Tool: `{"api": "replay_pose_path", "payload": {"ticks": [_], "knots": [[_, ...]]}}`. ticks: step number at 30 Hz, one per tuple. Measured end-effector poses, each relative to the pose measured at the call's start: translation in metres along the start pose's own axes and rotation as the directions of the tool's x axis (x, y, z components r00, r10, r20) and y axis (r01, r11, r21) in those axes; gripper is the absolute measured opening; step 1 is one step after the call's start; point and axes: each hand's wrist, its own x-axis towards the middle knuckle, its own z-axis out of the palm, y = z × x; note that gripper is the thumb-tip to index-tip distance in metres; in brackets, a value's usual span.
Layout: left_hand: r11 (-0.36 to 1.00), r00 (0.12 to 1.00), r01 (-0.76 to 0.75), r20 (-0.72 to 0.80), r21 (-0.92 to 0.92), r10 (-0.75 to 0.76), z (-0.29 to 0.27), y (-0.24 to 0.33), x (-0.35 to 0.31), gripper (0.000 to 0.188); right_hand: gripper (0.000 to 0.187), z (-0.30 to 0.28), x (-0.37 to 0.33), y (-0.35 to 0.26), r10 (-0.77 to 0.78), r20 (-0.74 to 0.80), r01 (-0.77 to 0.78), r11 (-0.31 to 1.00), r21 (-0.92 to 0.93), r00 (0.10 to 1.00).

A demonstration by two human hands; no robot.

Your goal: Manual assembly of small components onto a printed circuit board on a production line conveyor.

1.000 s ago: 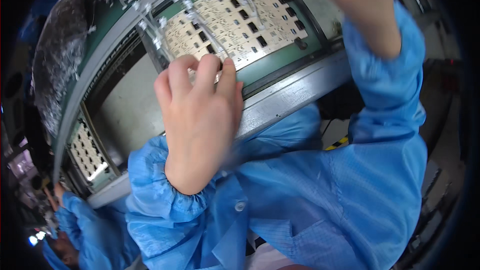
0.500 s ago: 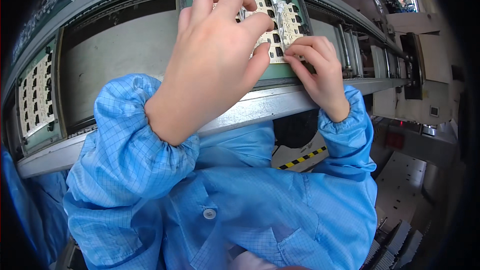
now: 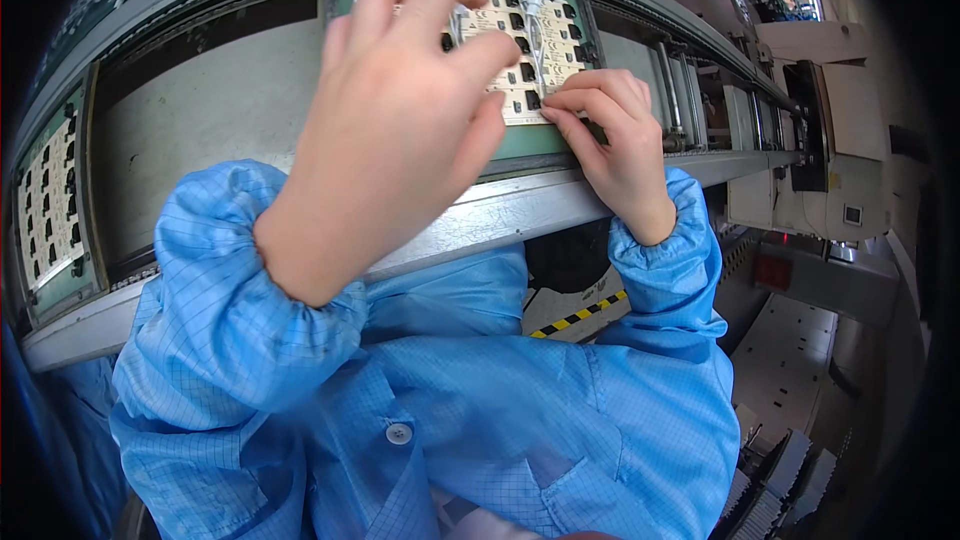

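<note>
Both bare hands are over a green circuit-board fixture (image 3: 522,143) bearing a cream-coloured panel of small boards (image 3: 514,112) with black components. My left hand (image 3: 400,90) hovers over the panel's left part, fingers bent and apart, thumb clear of the fingertips; nothing shows in its grasp. It hides much of the panel. My right hand (image 3: 610,125) is at the panel's near right side, thumb and forefinger pinched on the lower end of a thin whitish wire (image 3: 538,55). White connectors (image 3: 529,0) on wires stand along the fixture's far side.
The fixture sits between the rails of a conveyor, with a metal front rail (image 3: 520,208) before me. Another panel in a fixture (image 3: 48,202) lies far left, past a grey plate (image 3: 200,115). Clear plastic bags (image 3: 75,20) lie at upper left; machinery (image 3: 815,130) stands at right.
The whole view has shifted slightly, so everything sits farther left. My left hand's fingers have moved a little over the panel; my right hand keeps its pinch at the same spot.
</note>
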Motion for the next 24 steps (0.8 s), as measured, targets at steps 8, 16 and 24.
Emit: {"api": "replay_pose_path", "payload": {"ticks": [8,16,24], "knots": [[1.0,1.0,0.001,0.017,0.025,-0.002,0.001,0.002,0.003,0.027,0.028,-0.026,-0.003,-0.012,-0.033,0.213,0.053,0.995,-0.086,0.977],[0.908,0.999,-0.007,0.046,0.419,-0.013,0.008,-0.001,0.038,0.04,0.023,-0.022,0.053,0.063,0.089,0.059,-0.099,0.977,0.19,0.994],[0.551,0.99,0.045,0.037,0.833,-0.137,0.089,-0.028,0.135,0.058,0.044,0.061,0.129,0.125,0.151,-0.055,-0.143,0.982,0.122,0.987]]}}
